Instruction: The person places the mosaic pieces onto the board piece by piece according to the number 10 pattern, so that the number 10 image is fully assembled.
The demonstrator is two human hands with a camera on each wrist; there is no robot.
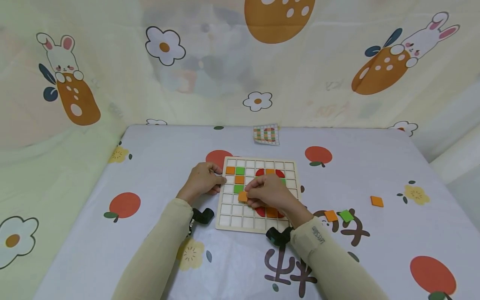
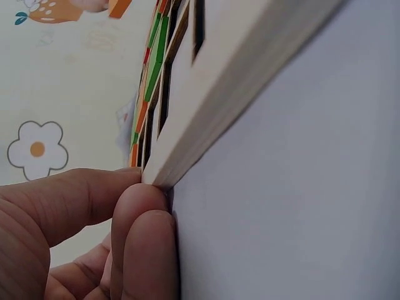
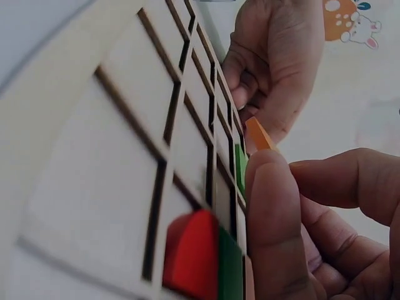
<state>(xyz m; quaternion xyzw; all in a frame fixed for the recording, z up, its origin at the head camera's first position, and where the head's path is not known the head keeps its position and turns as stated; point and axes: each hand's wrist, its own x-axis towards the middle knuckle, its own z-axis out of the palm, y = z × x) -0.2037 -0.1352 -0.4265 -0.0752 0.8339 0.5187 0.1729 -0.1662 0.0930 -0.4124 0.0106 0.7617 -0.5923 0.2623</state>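
Observation:
On the table lies a pale wooden grid board (image 1: 226,216) with orange and green square tiles set in some cells and red rounded pieces farther right. My left hand (image 1: 202,180) pinches the board's left edge; the left wrist view shows the thumb and fingertips (image 2: 150,200) right at the wooden rim. Between thumb and finger of my right hand (image 1: 270,191) is an orange square tile (image 1: 243,196), tilted over the left part of the grid, just below a green tile (image 1: 238,189). That hand hides some of the board's middle. The right wrist view shows the tile (image 3: 259,134) held by its edge.
To the right lie a loose orange tile (image 1: 331,216), a green tile (image 1: 346,215) and, farther off, another orange tile (image 1: 376,201). Behind the board is a small card (image 1: 266,134) with a coloured grid pattern. A printed cloth covers the table (image 1: 157,258).

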